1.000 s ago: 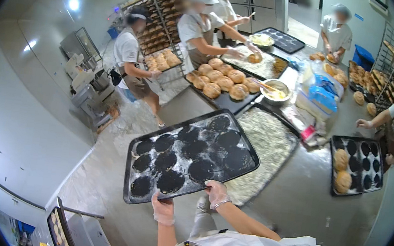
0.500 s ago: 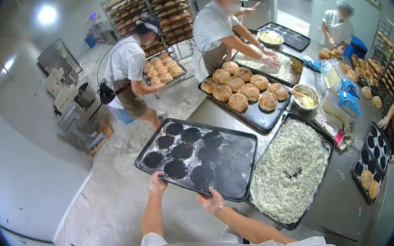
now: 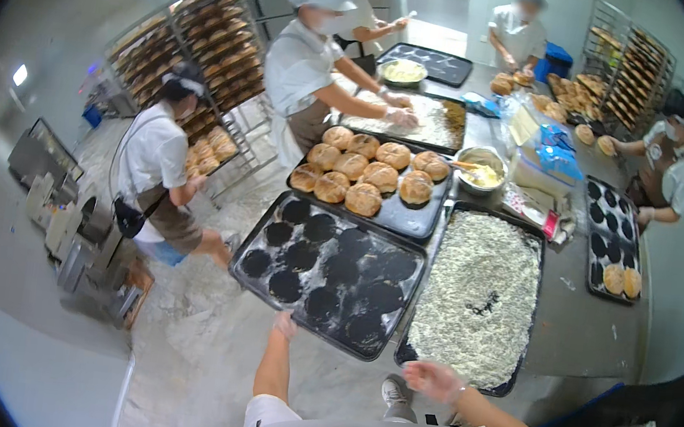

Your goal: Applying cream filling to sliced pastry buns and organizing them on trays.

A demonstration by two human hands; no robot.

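A dark baking tray (image 3: 333,273) with round black marks in white powder lies tilted toward me, its left part out over the floor. My gloved left hand (image 3: 285,325) holds its near rim. My gloved right hand (image 3: 434,381) is off that tray, open with fingers loosely apart, by the near-left corner of a second tray (image 3: 405,351). That tray is filled with white shreds (image 3: 475,300). Beyond the powdered tray stands another tray (image 3: 435,211) bearing several round browned buns (image 3: 363,199).
A metal bowl (image 3: 482,169) with yellow filling stands on the steel table (image 3: 574,324), near plastic bags (image 3: 558,154). Across the table, a co-worker's gloved hands (image 3: 400,115) work over a tray of white shreds. Another person (image 3: 150,158) carries buns at left; bread racks (image 3: 218,39) stand behind.
My right hand has let go of the powdered tray and moved right and down. That tray has turned clockwise, its right end now nearer me. The view has shifted rightward.
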